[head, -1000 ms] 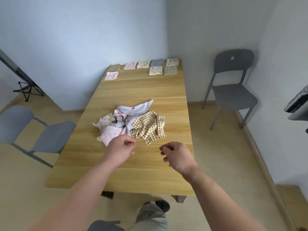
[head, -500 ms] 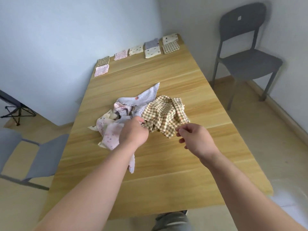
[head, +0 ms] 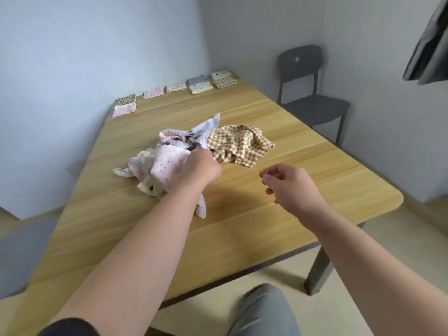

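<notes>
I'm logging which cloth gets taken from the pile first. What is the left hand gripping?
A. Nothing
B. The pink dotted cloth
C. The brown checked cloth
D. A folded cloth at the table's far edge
B: the left hand has its fingers curled round the pink dotted cloth, a corner of which hangs below the wrist, while the brown checked cloth lies crumpled on the table beside it.

Bare table (head: 242,229) lies open in front of the right hand (head: 291,187) and beyond the heap (head: 167,161) up to the folded cloths (head: 177,87), while heap and checked cloth (head: 240,144) block the middle.
</notes>
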`<state>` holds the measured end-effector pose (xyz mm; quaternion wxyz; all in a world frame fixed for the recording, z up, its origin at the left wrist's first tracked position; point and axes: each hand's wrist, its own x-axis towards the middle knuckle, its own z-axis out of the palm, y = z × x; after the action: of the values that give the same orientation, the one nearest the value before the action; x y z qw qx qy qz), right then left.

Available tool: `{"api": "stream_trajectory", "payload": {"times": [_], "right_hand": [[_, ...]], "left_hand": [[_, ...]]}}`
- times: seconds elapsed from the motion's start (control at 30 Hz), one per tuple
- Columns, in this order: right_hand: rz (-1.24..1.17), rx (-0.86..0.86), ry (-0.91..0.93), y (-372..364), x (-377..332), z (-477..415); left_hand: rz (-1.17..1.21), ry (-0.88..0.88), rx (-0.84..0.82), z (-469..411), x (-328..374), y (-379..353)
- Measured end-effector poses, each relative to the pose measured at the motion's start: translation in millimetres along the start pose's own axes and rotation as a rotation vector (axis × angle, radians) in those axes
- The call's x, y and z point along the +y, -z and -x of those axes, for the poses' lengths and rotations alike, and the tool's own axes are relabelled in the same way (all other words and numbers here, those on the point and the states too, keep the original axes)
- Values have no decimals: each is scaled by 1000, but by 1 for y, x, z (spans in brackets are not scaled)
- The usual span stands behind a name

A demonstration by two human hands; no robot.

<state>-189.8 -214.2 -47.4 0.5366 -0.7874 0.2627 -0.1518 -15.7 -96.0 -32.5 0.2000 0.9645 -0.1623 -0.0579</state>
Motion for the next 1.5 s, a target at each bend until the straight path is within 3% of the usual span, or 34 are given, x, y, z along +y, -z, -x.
{"api": "stream_trajectory", "payload": {"times": [0.27, 0.6, 0.83, 0.93, 1.07, 1.27, 1.5], "right_hand": [[114, 13, -17, -6, -19, 47], [115, 9, 76, -23, -37, 30], [46, 221, 310, -20, -75, 12], [17, 213, 391, -18, -91, 7], [-67, 153, 408, -18, -103, 4], [-79, 313, 476, -11, -116, 2], [-95, 299, 456, 9, -121, 3]], "left_hand": [[642, -53, -30, 7, -23, 34], [1036, -350, 119, 25, -5, 98], [926, -486, 211, 48, -1, 116], [860, -531, 230, 53, 0, 119], [745, -601, 224, 57, 3, 115], [640, -665, 299, 64, 2, 104], [490, -671, 371, 65, 5, 79]]}}
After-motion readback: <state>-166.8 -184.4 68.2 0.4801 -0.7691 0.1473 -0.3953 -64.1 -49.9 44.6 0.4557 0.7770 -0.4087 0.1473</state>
